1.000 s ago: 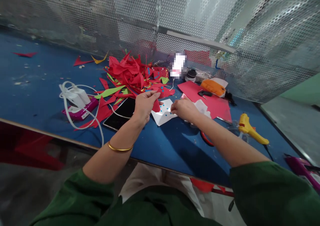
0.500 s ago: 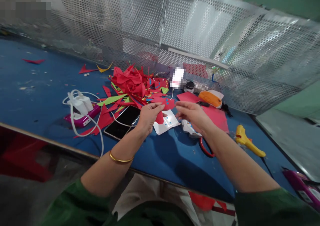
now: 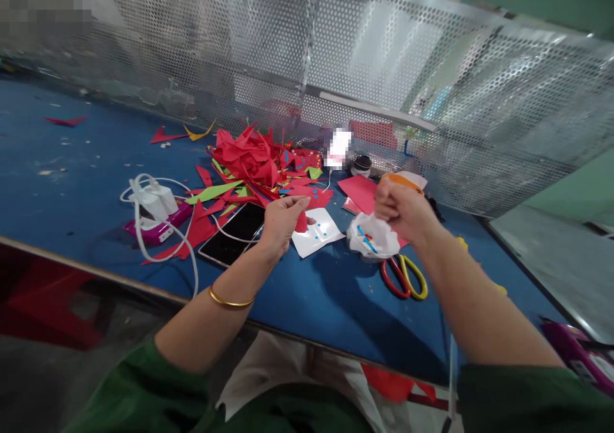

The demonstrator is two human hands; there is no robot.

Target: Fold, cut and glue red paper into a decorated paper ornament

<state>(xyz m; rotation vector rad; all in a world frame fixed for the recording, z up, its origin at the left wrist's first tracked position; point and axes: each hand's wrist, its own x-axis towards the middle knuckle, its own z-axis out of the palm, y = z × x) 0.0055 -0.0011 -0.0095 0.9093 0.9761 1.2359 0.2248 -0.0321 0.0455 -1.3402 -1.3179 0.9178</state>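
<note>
A small red paper piece point(image 3: 301, 222) is pinched in my left hand point(image 3: 283, 220), above the left edge of a white sheet point(image 3: 318, 233) dotted with small blue bits. My right hand point(image 3: 401, 209) is closed, its fingers curled over the rim of a crumpled white bag point(image 3: 371, 238) that has blue and red bits inside. Whether those fingers hold anything is hidden. Scissors with red and yellow handles point(image 3: 405, 278) lie just below the bag.
Red paper scraps point(image 3: 247, 155) are heaped at the back. A black tablet point(image 3: 233, 235), a purple power strip with white plugs point(image 3: 158, 223) and cables lie left. A perforated metal screen point(image 3: 268, 68) stands behind the blue table point(image 3: 297, 299).
My right hand has moved right, away from my left hand, and its fingers have closed. The white bag and both scissor handles now show more. My left hand has barely moved.
</note>
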